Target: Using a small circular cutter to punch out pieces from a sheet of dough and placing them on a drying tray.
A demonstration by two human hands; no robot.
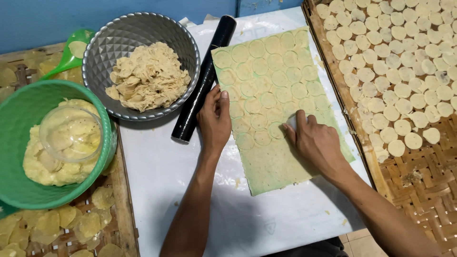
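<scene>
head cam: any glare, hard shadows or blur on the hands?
Head view: even, soft light; both hands sharp, left hand flat on the dough sheet, right hand pressing a cutter, mostly hidden. Mild sheen on the black rolling pin and metal bowl; soft arm shadows on the white table cover. Slight edge distortion.

Before you lies a table covered with a white plastic sheet [157, 171]. Directly on it rests a thin, pale green rectangular sheet of rolled dough [281, 171], scored all over its upper part with rows of cut circles. A black cylindrical rolling pin [202, 83] lies just beside the dough's left edge, tilted along it. To its left a silver faceted metal bowl [138, 33] sits on the cover, holding a heap of crumpled dough scraps. Small crumbs dot the cover near you. A woven bamboo tray [419, 185] borders the table's right side, carrying many pale dough discs.
</scene>
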